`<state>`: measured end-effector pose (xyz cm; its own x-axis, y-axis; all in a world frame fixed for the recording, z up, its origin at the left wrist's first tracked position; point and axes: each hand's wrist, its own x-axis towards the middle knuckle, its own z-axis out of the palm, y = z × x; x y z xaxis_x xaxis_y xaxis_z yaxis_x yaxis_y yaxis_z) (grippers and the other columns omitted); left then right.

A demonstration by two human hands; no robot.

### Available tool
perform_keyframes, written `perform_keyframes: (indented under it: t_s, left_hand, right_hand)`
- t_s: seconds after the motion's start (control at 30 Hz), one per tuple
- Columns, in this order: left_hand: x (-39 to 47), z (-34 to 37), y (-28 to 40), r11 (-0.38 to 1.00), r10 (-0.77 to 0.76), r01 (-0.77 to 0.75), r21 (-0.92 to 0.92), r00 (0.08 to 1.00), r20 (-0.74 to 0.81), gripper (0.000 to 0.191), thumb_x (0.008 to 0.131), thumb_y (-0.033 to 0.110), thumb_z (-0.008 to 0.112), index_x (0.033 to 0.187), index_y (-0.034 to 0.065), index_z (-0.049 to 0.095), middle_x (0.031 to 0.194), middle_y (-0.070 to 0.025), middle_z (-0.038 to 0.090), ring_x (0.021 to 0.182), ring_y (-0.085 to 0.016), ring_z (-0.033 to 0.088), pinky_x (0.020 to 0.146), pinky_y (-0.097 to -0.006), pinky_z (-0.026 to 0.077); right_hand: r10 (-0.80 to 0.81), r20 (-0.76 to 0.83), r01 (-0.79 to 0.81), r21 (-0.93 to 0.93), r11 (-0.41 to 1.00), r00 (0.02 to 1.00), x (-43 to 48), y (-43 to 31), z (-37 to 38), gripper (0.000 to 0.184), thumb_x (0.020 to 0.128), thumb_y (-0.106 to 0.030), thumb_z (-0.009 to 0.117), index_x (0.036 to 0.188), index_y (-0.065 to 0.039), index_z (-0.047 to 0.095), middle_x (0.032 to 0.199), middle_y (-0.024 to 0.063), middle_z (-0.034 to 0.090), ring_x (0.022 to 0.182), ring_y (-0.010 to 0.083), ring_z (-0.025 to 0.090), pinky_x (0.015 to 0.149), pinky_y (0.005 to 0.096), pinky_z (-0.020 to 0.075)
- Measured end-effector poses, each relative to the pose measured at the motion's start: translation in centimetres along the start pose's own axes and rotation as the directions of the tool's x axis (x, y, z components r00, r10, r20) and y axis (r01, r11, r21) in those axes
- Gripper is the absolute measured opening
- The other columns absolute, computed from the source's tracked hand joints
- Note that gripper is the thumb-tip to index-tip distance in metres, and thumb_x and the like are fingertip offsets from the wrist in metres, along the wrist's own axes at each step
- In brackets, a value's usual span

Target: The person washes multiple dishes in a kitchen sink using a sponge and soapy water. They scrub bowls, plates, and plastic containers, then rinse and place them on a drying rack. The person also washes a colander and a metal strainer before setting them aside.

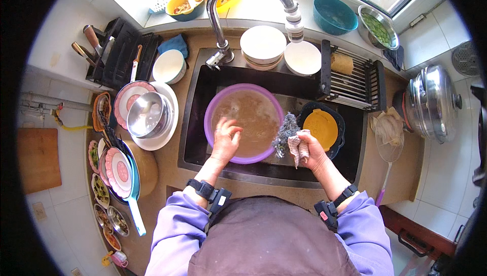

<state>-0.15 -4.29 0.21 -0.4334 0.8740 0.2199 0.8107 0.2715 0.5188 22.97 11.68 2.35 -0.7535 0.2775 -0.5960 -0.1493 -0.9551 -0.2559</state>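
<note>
A purple-rimmed basin [282, 113] of cloudy brownish water stands in the dark sink [201, 82]. Over its near left part is my left hand [226, 139], fingers apart and holding nothing. Right of the basin, my right hand [312, 149] grips a crumpled, light patterned cloth [298, 149]. A grey, shaggy scrubber or mesh [286, 131] touches or lies beside that cloth; whether the hand holds it too is unclear. Behind my right hand a yellow bowl [321, 126] sits inside a dark blue basket-like container [338, 139].
A chrome faucet [220, 17] arches over the sink. Stacked white bowls [263, 42] and a drying rack [352, 82] line the back. Plates and a metal bowl [146, 114] crowd the left counter, near a pan [135, 200]. A wire skimmer [389, 139] lies right.
</note>
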Motion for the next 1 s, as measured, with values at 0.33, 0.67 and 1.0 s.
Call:
perform_keyframes:
  t_s: [0.33, 0.67, 1.0]
  left_hand:
    - [1.2, 0.5, 8.1, 0.413, -0.166, 0.551, -0.725, 0.829, 0.535, 0.029, 0.087, 0.009, 0.057, 0.114, 0.0032, 0.050, 0.074, -0.0027, 0.059, 0.061, -0.009, 0.055, 0.056, -0.0234, 0.048]
    - [-0.6, 2.6, 2.1, 0.484, -0.443, 0.647, -0.589, 0.762, 0.473, 0.025, 0.082, 0.003, 0.054, 0.106, 0.0013, 0.054, 0.082, -0.0068, 0.061, 0.073, -0.013, 0.059, 0.066, -0.0262, 0.049]
    - [-5.2, 2.2, -4.4, 0.337, -0.748, 0.811, -0.478, 0.539, 0.388, 0.030, 0.078, 0.009, 0.060, 0.107, 0.0018, 0.056, 0.107, -0.0140, 0.058, 0.102, -0.024, 0.056, 0.090, -0.0339, 0.043]
  right_hand:
    - [-0.095, 0.074, 0.098, -0.038, 0.994, 0.993, -0.2, 0.4, 2.2, 0.026, 0.079, -0.009, 0.060, 0.104, -0.006, 0.055, 0.097, 0.0092, 0.063, 0.088, 0.0210, 0.062, 0.079, 0.0352, 0.0520]
    - [-0.078, 0.028, 0.056, -0.923, 0.381, 0.997, 3.3, 1.1, 5.1, 0.045, 0.068, -0.005, 0.066, 0.111, -0.003, 0.051, 0.083, 0.0027, 0.059, 0.072, 0.0092, 0.056, 0.066, 0.0211, 0.0451]
    - [0.095, 0.161, 0.165, -0.515, -0.841, 0.982, 14.9, 6.9, 0.5, 0.024, 0.082, -0.013, 0.044, 0.104, -0.008, 0.052, 0.105, 0.0165, 0.052, 0.085, 0.0347, 0.061, 0.075, 0.0469, 0.0487]
